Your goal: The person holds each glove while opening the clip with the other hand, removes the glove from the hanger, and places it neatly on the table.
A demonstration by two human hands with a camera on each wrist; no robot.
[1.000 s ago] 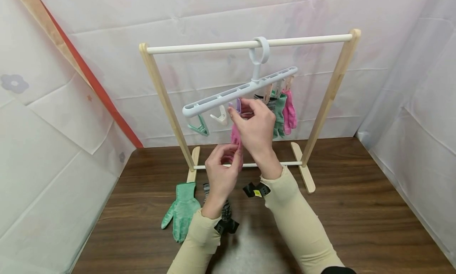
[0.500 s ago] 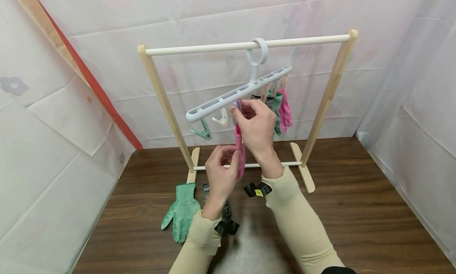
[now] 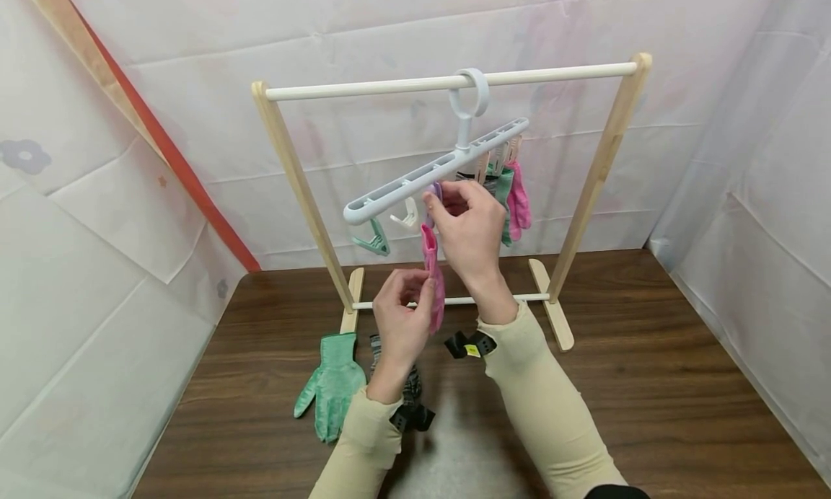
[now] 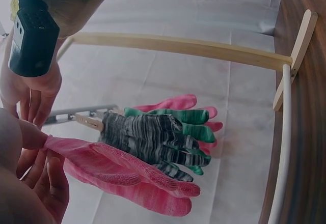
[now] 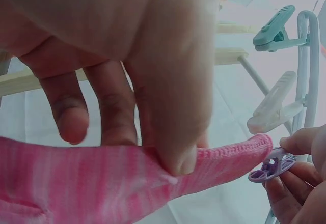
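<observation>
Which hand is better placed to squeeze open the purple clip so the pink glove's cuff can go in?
The right hand, probably. Its fingertips already pinch the purple clip under the white hanger, and the pink glove ends right beside it. The left hand grips the glove lower down, away from the clip.

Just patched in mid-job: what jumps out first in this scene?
The pink knitted glove at centre, held up by the left hand while the right hand pinches a purple plastic clip above its cuff. That clip hangs from a tilted white plastic clip hanger on the wooden rack's white top rail, with three more gloves already clipped at its right end. A green glove lies on the brown wooden table.
</observation>
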